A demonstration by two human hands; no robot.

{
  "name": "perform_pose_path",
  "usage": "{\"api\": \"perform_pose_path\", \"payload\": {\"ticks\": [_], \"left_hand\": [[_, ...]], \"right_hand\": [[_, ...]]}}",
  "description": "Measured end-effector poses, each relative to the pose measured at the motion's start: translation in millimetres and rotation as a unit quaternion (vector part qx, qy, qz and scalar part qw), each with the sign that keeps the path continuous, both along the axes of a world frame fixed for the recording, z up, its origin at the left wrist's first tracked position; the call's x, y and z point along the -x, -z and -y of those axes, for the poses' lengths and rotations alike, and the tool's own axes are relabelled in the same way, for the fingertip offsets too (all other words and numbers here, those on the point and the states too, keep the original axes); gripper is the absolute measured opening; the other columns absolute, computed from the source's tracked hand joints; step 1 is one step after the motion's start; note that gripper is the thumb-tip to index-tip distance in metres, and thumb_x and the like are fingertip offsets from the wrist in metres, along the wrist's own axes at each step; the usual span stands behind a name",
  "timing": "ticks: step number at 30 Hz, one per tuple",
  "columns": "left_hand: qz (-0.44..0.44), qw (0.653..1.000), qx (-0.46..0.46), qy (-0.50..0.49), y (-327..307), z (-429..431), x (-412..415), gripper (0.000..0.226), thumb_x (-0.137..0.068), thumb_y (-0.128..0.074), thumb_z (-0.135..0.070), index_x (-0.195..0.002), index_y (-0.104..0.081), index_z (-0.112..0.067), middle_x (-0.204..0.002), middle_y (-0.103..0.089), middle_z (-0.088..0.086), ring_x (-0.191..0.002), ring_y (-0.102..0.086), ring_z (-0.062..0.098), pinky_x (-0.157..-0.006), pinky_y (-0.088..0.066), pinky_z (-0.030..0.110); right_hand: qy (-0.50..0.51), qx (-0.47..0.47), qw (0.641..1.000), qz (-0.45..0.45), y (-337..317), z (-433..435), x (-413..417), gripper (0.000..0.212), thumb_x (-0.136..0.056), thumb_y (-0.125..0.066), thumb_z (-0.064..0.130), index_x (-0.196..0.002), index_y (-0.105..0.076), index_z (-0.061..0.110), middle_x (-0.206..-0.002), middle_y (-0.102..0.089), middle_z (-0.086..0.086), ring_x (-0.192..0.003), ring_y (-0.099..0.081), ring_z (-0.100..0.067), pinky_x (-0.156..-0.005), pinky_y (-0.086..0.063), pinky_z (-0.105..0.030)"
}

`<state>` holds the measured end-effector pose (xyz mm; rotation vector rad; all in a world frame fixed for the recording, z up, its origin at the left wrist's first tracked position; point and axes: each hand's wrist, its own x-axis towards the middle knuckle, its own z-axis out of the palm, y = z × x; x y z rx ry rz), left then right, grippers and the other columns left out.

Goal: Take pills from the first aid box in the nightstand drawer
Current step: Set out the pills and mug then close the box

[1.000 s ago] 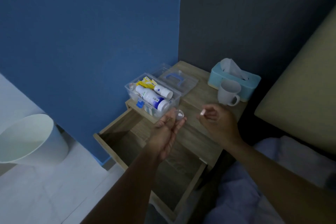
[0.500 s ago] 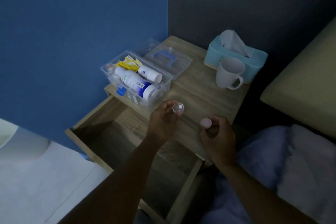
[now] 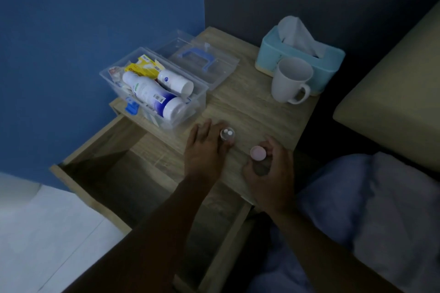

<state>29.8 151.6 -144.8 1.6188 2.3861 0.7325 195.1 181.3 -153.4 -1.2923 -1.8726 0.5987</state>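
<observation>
A clear first aid box (image 3: pixel 200 100) stands open on the nightstand (image 3: pixel 257 112), holding white bottles and yellow packets; its lid (image 3: pixel 202 60) with a blue handle lies behind it. My left hand (image 3: pixel 204 147) holds a small clear pill bottle (image 3: pixel 227 134) upright on the nightstand top, with white pills visible inside. My right hand (image 3: pixel 271 169) rests at the front edge and pinches a pink cap (image 3: pixel 258 153) between thumb and fingers. The drawer (image 3: pixel 114 164) below stands pulled out.
A white mug (image 3: pixel 289 83) and a light blue tissue box (image 3: pixel 300 54) stand at the back right of the nightstand. A bed with a blue sheet (image 3: pixel 357 197) lies to the right. Blue and dark walls close the back.
Both hands came down from the air to the nightstand top. The left set the small bottle on the wood; the right lowered the pink cap toward the front edge.
</observation>
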Motion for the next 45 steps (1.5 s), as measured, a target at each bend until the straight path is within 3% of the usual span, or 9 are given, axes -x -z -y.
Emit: {"api": "perform_pose_path", "payload": {"ticks": [5, 20, 23, 26, 30, 32, 35, 39, 45], "left_hand": [[0.022, 0.999, 0.028, 0.005, -4.9, 0.5, -3.4, 0.061, -0.095, -0.032, -0.059, -0.148, -0.033, -0.029, -0.158, -0.034, 0.003, -0.15, -0.019, 0.016, -0.124, -0.012, 0.039], [-0.1, 0.989, 0.104, 0.025, -17.1, 31.5, 1.0, 0.062, -0.103, -0.018, -0.039, -0.156, -0.014, -0.008, -0.164, -0.011, 0.014, -0.153, -0.007, 0.024, -0.124, -0.011, 0.042], [-0.096, 0.987, 0.126, 0.029, -19.5, 28.8, 1.3, 0.064, -0.102, -0.017, -0.041, -0.156, -0.01, -0.008, -0.165, -0.008, 0.015, -0.153, -0.006, 0.024, -0.124, -0.009, 0.042], [-0.094, 0.985, 0.14, 0.032, -19.4, 25.8, 2.1, 0.064, -0.101, -0.017, -0.041, -0.156, -0.009, -0.008, -0.165, -0.006, 0.015, -0.153, -0.006, 0.026, -0.124, -0.009, 0.043], [-0.086, 0.984, 0.148, 0.042, -18.3, 24.7, 5.4, 0.066, -0.1, -0.018, -0.043, -0.156, -0.01, -0.008, -0.165, -0.005, 0.016, -0.153, -0.005, 0.028, -0.124, -0.008, 0.044], [-0.088, 0.983, 0.152, 0.05, -17.6, 23.8, 7.5, 0.067, -0.1, -0.017, -0.044, -0.156, -0.01, -0.008, -0.165, -0.004, 0.016, -0.153, -0.005, 0.028, -0.124, -0.008, 0.044], [-0.095, 0.981, 0.157, 0.057, -15.8, 23.7, 9.7, 0.068, -0.1, -0.016, -0.044, -0.156, -0.009, -0.007, -0.165, -0.004, 0.017, -0.153, -0.005, 0.028, -0.124, -0.008, 0.045], [-0.092, 0.981, 0.163, 0.055, -14.9, 22.1, 9.8, 0.068, -0.099, -0.017, -0.045, -0.156, -0.008, -0.008, -0.165, -0.002, 0.016, -0.153, -0.004, 0.028, -0.124, -0.008, 0.045], [-0.095, 0.981, 0.163, 0.049, -17.0, 21.9, 7.4, 0.068, -0.1, -0.018, -0.044, -0.156, -0.005, -0.009, -0.165, 0.002, 0.015, -0.153, 0.0, 0.027, -0.124, -0.003, 0.043]], "right_hand": [[-0.007, 0.004, 1.0, 0.022, 1.8, -2.7, -1.1, 0.067, -0.077, -0.062, 0.04, -0.141, -0.04, 0.035, -0.109, -0.036, 0.042, -0.11, -0.036, 0.018, -0.089, -0.03, -0.004], [0.019, 0.022, 0.999, 0.016, -4.7, -2.0, 0.9, 0.069, -0.078, -0.063, 0.046, -0.141, -0.041, 0.029, -0.11, -0.044, 0.023, -0.107, -0.039, 0.004, -0.088, -0.028, -0.005], [0.046, 0.064, 0.996, -0.043, -9.2, -3.4, -1.0, 0.071, -0.075, -0.069, 0.051, -0.138, -0.044, 0.029, -0.119, -0.056, 0.012, -0.109, -0.051, -0.002, -0.089, -0.042, -0.012], [0.081, 0.054, 0.991, -0.09, -21.4, -16.1, -4.1, 0.06, -0.078, -0.074, 0.034, -0.133, -0.049, 0.029, -0.115, -0.061, 0.007, -0.099, -0.06, -0.009, -0.084, -0.053, -0.027], [0.073, 0.0, 0.993, -0.097, -48.7, -52.9, 7.7, 0.055, -0.084, -0.067, 0.017, -0.136, -0.049, 0.018, -0.124, -0.057, -0.002, -0.106, -0.056, -0.007, -0.091, -0.045, -0.009], [0.07, -0.032, 0.994, -0.082, -62.8, -77.1, 18.4, 0.061, -0.083, -0.067, 0.015, -0.14, -0.045, 0.014, -0.133, -0.051, -0.007, -0.119, -0.052, -0.016, -0.102, -0.045, -0.024], [0.1, -0.056, 0.993, -0.003, -78.7, -113.1, 30.5, 0.079, -0.079, -0.07, 0.029, -0.148, -0.033, 0.013, -0.142, -0.04, -0.011, -0.132, -0.039, -0.027, -0.107, -0.042, -0.049], [0.19, 0.014, 0.977, 0.093, -87.0, -155.7, 38.6, 0.109, -0.065, -0.077, 0.051, -0.152, -0.022, 0.016, -0.145, -0.036, -0.012, -0.135, -0.032, -0.031, -0.109, -0.037, -0.047], [0.234, 0.097, 0.967, 0.036, -82.4, -178.5, 42.4, 0.098, -0.055, -0.083, 0.054, -0.137, -0.046, 0.015, -0.136, -0.045, -0.007, -0.128, -0.044, -0.027, -0.101, -0.048, -0.045]]}}
